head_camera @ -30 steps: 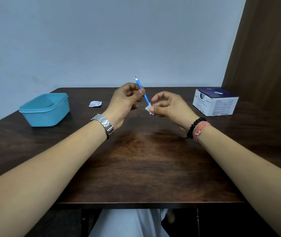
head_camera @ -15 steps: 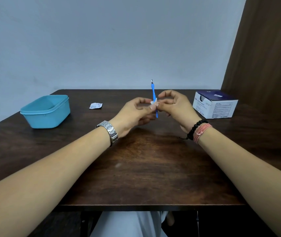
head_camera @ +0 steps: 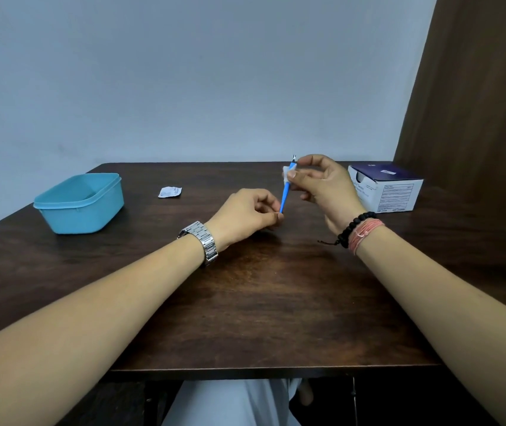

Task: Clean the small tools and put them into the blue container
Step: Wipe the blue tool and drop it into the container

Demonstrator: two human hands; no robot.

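A thin blue tool [head_camera: 285, 193] with a small metal tip stands nearly upright above the table's middle. My left hand [head_camera: 245, 215] pinches its lower end between thumb and fingertips. My right hand [head_camera: 322, 182] pinches a small white wipe [head_camera: 286, 173] around the tool's upper part, just below the metal tip. The blue container [head_camera: 81, 207] sits open on the table at the far left, well apart from both hands. What lies inside it is hidden by its near wall.
A torn white wrapper [head_camera: 169, 192] lies on the dark wooden table [head_camera: 261, 302] between the container and my hands. A white and purple cardboard box [head_camera: 387, 192] stands at the right behind my right hand. A brown panel rises on the right.
My right hand has slid the wipe up the tool from its middle to near the tip. My left hand has shifted down to the tool's lower end.
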